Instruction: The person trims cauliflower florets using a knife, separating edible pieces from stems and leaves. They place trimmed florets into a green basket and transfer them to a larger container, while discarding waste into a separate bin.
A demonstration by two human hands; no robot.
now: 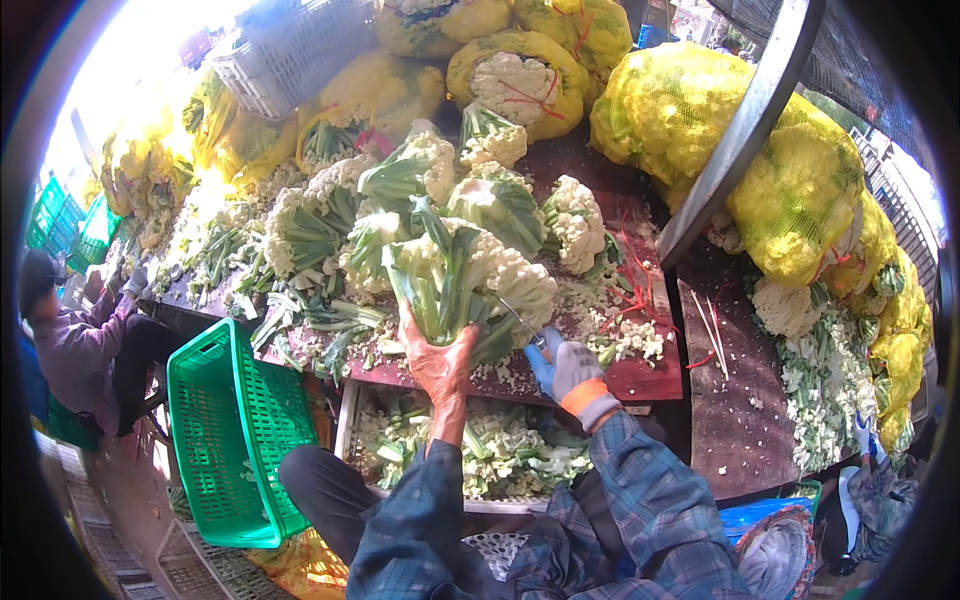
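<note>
My bare left hand [442, 360] grips the stalk end of a large cauliflower head [517, 285], whose green stems and leaves face me. In a grey work glove with an orange cuff, my right hand [566, 371] is closed around the blue handle of a knife [519, 315]. The thin blade reaches up and left, at the right side of the held head. More cauliflower heads [495, 206] are heaped just behind it on the dark red tabletop [652, 375]. Loose red ties [637, 289] lie at the right, among small white crumbs.
Below the table edge stands a white crate [420, 495] of trimmings; a green plastic basket [247, 435] tilts at the left. Yellow net bags [675, 105] of cauliflower line the back and right. A slanting metal post [742, 142] rises at the right. A person [82, 345] sits far left, another [885, 487] far right.
</note>
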